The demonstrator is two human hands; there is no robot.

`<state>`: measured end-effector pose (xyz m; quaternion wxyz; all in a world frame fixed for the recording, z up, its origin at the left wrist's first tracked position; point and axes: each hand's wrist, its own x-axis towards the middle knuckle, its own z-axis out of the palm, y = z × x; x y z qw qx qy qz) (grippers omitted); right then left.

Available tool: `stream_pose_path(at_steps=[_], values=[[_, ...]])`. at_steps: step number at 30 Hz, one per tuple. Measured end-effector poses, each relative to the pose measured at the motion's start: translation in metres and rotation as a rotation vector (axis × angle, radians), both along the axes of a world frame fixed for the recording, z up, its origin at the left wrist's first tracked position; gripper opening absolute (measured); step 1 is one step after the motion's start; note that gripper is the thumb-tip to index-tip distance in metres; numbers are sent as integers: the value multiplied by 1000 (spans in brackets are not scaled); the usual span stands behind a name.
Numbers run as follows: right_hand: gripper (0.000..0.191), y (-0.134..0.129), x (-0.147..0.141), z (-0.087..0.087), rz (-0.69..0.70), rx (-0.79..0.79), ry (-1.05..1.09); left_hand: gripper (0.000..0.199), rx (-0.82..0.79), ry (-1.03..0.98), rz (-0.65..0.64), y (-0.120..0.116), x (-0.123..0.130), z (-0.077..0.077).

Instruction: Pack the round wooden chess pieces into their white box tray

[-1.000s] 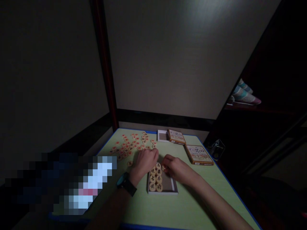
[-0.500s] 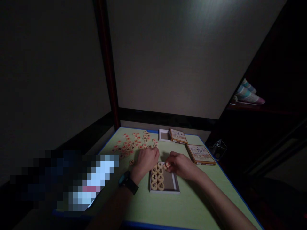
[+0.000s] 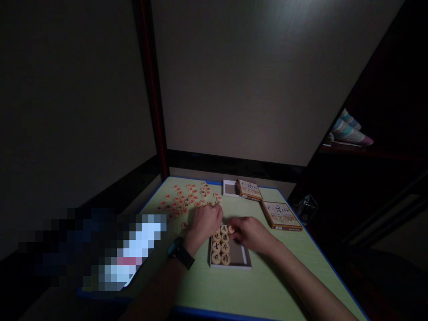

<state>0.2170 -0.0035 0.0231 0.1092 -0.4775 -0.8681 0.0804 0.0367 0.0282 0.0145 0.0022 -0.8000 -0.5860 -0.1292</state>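
A shallow white-rimmed box [image 3: 238,260] lies near the middle of the table, with two columns of round Chinese chess pieces [image 3: 225,248] marked in black along its left side. My right hand [image 3: 251,232] pinches a red-marked Chinese chess piece [image 3: 232,229] at the box's far end, beside the second column. Over the box's far left corner rests my left hand [image 3: 206,220], its fingers curled; whatever they may hold is hidden. A black-strapped watch [image 3: 179,253] is on my left wrist.
Loose pieces [image 3: 180,200] with red or dark marks are scattered at the far left of the green table [image 3: 214,292]. An open box tray [image 3: 230,189] and two printed box lids [image 3: 282,216] lie at the far right. A blurred bright patch [image 3: 140,247] covers the near left.
My right hand has lowered slightly, bringing the red-marked piece down flat beside the second column. The left hand stays nearly in place, and the view has shifted a little.
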Motion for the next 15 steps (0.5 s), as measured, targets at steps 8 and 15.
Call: stream_pose_path(at_steps=[8,15], values=[[14,-2,-1,0,-4,37,-73,39,-22,2,-11,-1,1,1],[16,-4,-5,1,-22,39,-102,40,-22,32,-35,-2,2,1]])
